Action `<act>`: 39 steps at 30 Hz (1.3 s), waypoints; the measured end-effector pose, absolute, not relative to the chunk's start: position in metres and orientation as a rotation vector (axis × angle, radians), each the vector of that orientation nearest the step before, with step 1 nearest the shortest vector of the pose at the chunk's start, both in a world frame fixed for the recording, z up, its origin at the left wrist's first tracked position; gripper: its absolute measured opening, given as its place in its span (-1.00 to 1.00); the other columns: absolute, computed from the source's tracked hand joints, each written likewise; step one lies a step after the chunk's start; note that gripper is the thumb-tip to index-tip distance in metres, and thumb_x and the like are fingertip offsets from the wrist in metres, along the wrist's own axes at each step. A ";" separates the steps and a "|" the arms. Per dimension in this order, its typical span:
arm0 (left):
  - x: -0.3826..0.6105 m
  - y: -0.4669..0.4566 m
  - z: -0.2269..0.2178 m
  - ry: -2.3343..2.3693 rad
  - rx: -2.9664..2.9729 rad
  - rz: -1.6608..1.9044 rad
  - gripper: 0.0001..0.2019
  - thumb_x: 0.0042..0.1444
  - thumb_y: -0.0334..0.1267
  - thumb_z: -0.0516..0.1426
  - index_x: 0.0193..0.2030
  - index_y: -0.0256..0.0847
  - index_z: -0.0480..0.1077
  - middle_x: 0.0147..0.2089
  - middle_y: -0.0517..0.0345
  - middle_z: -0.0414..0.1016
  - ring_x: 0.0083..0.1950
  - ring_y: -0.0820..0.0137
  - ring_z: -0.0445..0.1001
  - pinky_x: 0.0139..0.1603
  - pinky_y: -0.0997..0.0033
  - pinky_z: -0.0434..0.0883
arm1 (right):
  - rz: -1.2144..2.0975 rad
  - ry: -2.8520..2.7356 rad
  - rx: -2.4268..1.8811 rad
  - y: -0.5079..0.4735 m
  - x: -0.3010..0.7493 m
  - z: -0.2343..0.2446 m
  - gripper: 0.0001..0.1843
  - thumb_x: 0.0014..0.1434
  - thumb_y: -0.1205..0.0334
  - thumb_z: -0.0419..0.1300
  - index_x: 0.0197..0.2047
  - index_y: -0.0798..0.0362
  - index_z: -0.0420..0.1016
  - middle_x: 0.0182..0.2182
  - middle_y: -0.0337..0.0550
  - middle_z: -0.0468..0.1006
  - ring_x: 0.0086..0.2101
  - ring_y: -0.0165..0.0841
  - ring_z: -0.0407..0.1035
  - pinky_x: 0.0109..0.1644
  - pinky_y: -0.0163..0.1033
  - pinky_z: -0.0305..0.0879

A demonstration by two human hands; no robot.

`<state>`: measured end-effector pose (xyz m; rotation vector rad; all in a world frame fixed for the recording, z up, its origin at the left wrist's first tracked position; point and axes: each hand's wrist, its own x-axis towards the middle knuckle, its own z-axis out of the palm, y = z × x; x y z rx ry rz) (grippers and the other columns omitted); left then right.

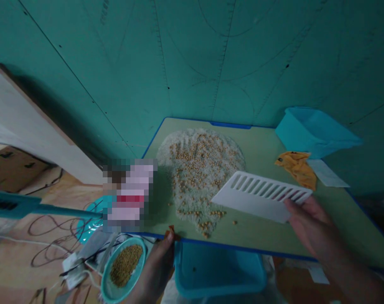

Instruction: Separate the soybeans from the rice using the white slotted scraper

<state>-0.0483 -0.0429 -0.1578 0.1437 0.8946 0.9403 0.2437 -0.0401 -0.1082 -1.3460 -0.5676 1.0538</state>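
While right grip (pixel 306 219) holds scraper (pixel 258 205) over bare board (pixel 334 217), left grip (pixel 162 253) at edge (pixel 207 243), hold unclear.

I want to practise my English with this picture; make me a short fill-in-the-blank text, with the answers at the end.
The right hand holds a ____ slotted scraper. A grainy heap lies on a board whose rim is ____. The crumpled cloth is nearer to the ____ hand. In the picture, the bowl is to the ____ of the tub.

Missing words: white; blue; right; left.
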 end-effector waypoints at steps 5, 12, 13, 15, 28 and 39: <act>-0.046 -0.042 -0.162 0.900 0.162 0.957 -0.77 -0.11 -0.26 0.27 -0.24 -0.13 0.54 -0.24 0.13 0.65 0.04 0.14 0.46 0.12 0.22 0.30 | 1.080 -0.414 -1.434 -0.066 0.257 -0.108 -0.57 -0.14 0.14 0.36 -0.14 -0.13 0.45 -0.14 -0.18 0.55 -0.08 -0.17 0.38 0.03 -0.08 0.28; -0.047 -0.044 -0.162 0.954 0.175 0.909 -0.66 -0.08 -0.27 0.24 -0.09 -0.16 0.48 -0.17 0.05 0.63 -0.01 0.11 0.49 0.06 0.16 0.36 | 0.953 -0.350 -1.598 -0.088 0.240 -0.087 -0.48 -0.32 -0.03 0.40 -0.21 -0.22 0.41 -0.17 -0.27 0.56 -0.07 -0.16 0.39 -0.01 -0.15 0.34; -0.046 -0.046 -0.164 0.968 0.173 0.895 -0.63 -0.07 -0.27 0.24 -0.05 -0.17 0.46 -0.17 0.03 0.63 -0.02 0.10 0.50 0.05 0.14 0.37 | 0.922 -0.332 -1.634 -0.090 0.239 -0.086 -0.45 -0.35 -0.05 0.40 -0.21 -0.22 0.41 -0.17 -0.26 0.56 -0.07 -0.15 0.39 -0.04 -0.15 0.37; -0.045 -0.049 -0.168 0.982 0.168 0.887 -0.57 -0.06 -0.26 0.23 0.02 -0.16 0.41 -0.16 0.02 0.63 -0.03 0.09 0.50 0.04 0.12 0.38 | 0.892 -0.296 -1.683 -0.095 0.240 -0.086 -0.41 -0.40 -0.09 0.40 -0.22 -0.21 0.41 -0.16 -0.22 0.56 -0.07 -0.13 0.39 -0.09 -0.17 0.41; -0.039 -0.048 -0.162 0.974 0.231 0.944 -0.45 -0.11 -0.28 0.26 0.10 -0.16 0.34 -0.11 0.03 0.61 -0.02 0.09 0.49 0.06 0.17 0.36 | 1.090 -0.221 -1.590 -0.113 0.226 -0.100 -0.56 -0.27 0.03 0.40 -0.26 -0.18 0.44 -0.27 -0.32 0.59 -0.22 -0.30 0.47 -0.22 -0.32 0.43; -0.066 -0.050 -0.166 0.964 0.267 0.937 -0.79 -0.06 -0.20 0.23 -0.25 -0.13 0.55 -0.26 0.14 0.66 0.08 0.13 0.42 0.10 0.26 0.32 | 1.235 -0.531 -1.377 -0.066 0.203 -0.105 -0.82 0.02 0.15 0.26 -0.25 -0.08 0.45 -0.28 -0.21 0.59 -0.20 -0.20 0.46 -0.10 -0.09 0.36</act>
